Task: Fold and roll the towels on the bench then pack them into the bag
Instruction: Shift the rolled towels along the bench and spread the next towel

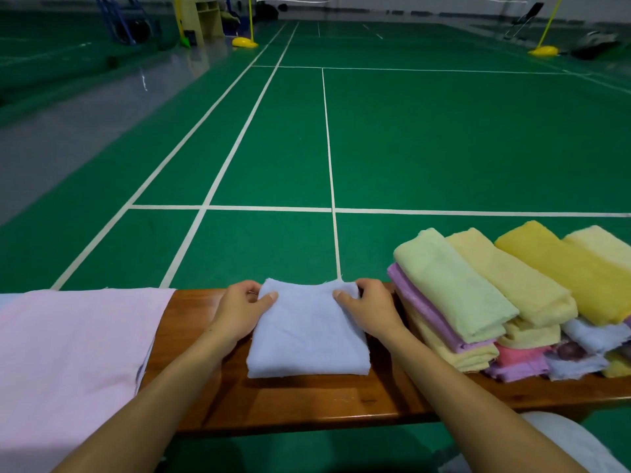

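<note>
Head view: pale blue towel lies folded to a rectangle on the wooden bench, centre frame, long axis running 12-to-6, i.e. straight away from the person

Left hand grips the far-left corner, thumb on top, fingers curled over the 12 o'clock edge. Right hand mirrors it on the far-right corner, thumb on top, fingers wrapped over the edge. Both hands closed on the cloth, symmetric, neither nearer than the other

Key relation: the whole body of the towel sits at 6 o'clock from the grip, between the forearms. Judgement: the far edge is the start line, so a roll would run 12 towards 6, along the long axis, towards the person. Equally could be one more fold in half; cannot tell which from this frame

At 3 o'clock, just beside the right hand, stack of folded towels in green, yellow, purple, pink, none rolled. Its near corner looks close enough to snag the right wrist during a roll

At 9 o'clock, pink cloth spread over the bench end, apart from the left hand. Could be the bag; cannot confirm

Green court floor beyond. Task reads as early: nothing rolled, nothing packed in sight
</note>
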Demonstrator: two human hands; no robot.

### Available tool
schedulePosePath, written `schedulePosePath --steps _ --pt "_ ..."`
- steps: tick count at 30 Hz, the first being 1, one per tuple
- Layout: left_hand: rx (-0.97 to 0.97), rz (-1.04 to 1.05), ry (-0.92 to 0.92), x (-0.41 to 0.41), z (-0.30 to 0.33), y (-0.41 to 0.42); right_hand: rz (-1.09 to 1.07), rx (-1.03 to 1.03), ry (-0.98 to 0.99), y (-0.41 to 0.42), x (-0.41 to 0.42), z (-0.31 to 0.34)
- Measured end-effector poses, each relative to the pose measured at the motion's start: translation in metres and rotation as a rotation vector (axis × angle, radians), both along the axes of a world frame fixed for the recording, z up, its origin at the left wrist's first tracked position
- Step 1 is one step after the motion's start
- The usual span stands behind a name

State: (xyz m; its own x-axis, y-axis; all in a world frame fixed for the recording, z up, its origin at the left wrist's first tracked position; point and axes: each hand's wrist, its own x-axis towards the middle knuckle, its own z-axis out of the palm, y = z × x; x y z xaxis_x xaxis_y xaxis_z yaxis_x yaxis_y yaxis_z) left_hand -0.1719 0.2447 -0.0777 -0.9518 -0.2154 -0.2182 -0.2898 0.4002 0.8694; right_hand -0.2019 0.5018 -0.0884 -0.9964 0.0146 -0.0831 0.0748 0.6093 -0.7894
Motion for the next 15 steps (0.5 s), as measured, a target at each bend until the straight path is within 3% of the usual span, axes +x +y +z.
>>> schedulePosePath --steps 3,6,8,10,12,15 --pt "-0.206 0.032 0.044 -0.004 -0.003 0.001 -0.035 0.183 0.075 -0.002 0.004 0.003" --pt "-0.472 0.111 0.127 0.003 0.004 0.003 -0.062 0.52 0.264 -0.008 0.016 0.012" --pt "-0.667 -0.02 0.301 0.009 0.002 0.002 0.017 0.608 0.401 -0.015 0.028 0.017" --pt "-0.787 -0.281 0.439 0.016 -0.007 0.005 0.214 0.616 0.449 -0.025 0.042 0.013" --pt "-0.889 -0.481 0.47 0.027 -0.019 0.014 0.425 0.665 0.396 -0.032 0.054 0.003" --pt "-0.966 -0.594 0.376 0.042 -0.027 0.024 0.577 0.71 0.267 -0.032 0.059 -0.01"
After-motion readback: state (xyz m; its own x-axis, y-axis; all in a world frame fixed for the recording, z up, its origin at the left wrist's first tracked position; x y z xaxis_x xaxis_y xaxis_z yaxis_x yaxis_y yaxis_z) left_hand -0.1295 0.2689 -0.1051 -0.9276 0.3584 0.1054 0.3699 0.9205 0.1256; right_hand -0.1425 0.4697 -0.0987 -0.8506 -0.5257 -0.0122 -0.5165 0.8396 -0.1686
